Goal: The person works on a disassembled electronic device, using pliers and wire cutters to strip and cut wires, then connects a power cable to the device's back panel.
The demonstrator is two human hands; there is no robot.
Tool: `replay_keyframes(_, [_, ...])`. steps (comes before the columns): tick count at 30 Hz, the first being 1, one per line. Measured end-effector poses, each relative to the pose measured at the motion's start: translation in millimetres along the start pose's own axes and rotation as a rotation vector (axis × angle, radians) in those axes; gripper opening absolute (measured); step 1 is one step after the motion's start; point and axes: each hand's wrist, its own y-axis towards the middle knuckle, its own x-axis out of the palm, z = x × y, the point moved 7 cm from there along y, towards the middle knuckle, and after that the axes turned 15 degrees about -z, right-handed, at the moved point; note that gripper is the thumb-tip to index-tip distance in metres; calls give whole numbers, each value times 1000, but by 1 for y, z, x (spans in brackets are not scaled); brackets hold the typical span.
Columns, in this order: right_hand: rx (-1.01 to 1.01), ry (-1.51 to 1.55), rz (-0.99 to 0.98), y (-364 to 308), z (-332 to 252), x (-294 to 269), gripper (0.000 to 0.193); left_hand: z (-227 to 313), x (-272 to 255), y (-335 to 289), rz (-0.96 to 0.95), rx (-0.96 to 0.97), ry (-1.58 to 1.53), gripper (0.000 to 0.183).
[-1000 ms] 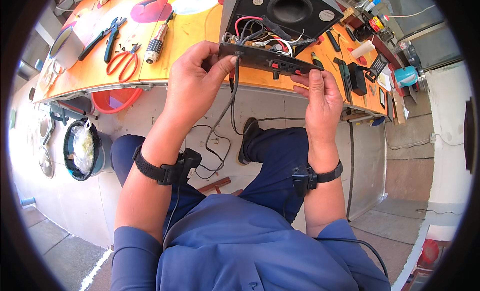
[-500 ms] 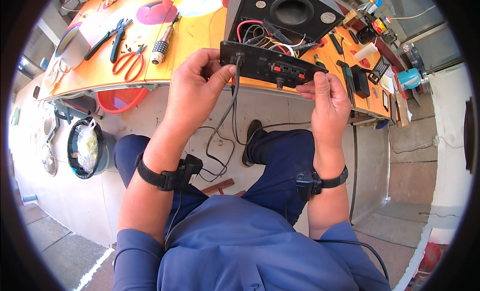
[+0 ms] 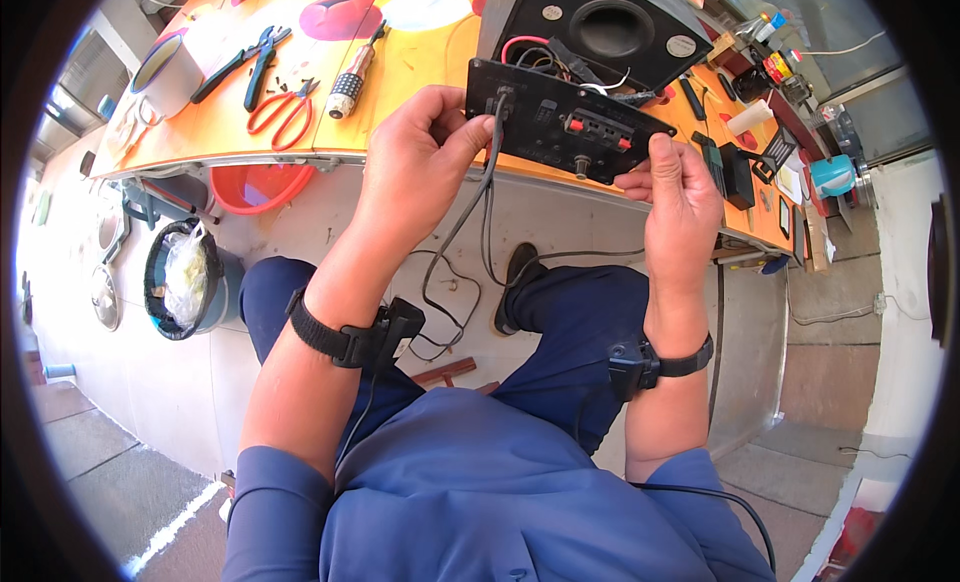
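A black speaker panel [image 3: 545, 122] with red-and-black wire terminals and a knob is held up between my two hands. My left hand [image 3: 425, 162] pinches its left end, thumb in front and fingers behind. At its right end, my right hand [image 3: 675, 182] grips the corner between thumb and fingers. Behind the panel stands the black speaker box [image 3: 610, 32] with a round port. Coloured wires [image 3: 530, 48] show between box and panel, their lower parts hidden by it. A dark power cord [image 3: 488, 197] leaves the panel's left side and hangs to the floor.
On the orange table lie red-handled scissors [image 3: 283, 120], crimping pliers [image 3: 262, 67] and a screwdriver [image 3: 350, 82], with a grey pot [image 3: 168, 74] further left. A red basin [image 3: 262, 187] and a lined bin [image 3: 190, 282] stand below. Tools and small boxes crowd the right side.
The panel has tilted so its outer face shows more fully, covering more of the wires. Both hands keep their hold, and the whole view has shifted slightly.
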Motion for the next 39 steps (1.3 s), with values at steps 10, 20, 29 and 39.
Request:
replay_keyframes(10, [45, 15, 15, 8, -3, 0, 42, 0, -4, 8, 6, -3, 22, 23])
replay_keyframes(20, [29, -16, -35, 14, -7, 0, 43, -1, -5, 14, 16, 40, -13, 33])
replay_keyframes(29, [65, -11, -47, 17, -5, 1, 43, 2, -7, 16, 17, 28, -14, 33])
replay_keyframes(39, [125, -34, -24, 21, -6, -1, 40, 5, -7, 18, 18, 8, -24, 31])
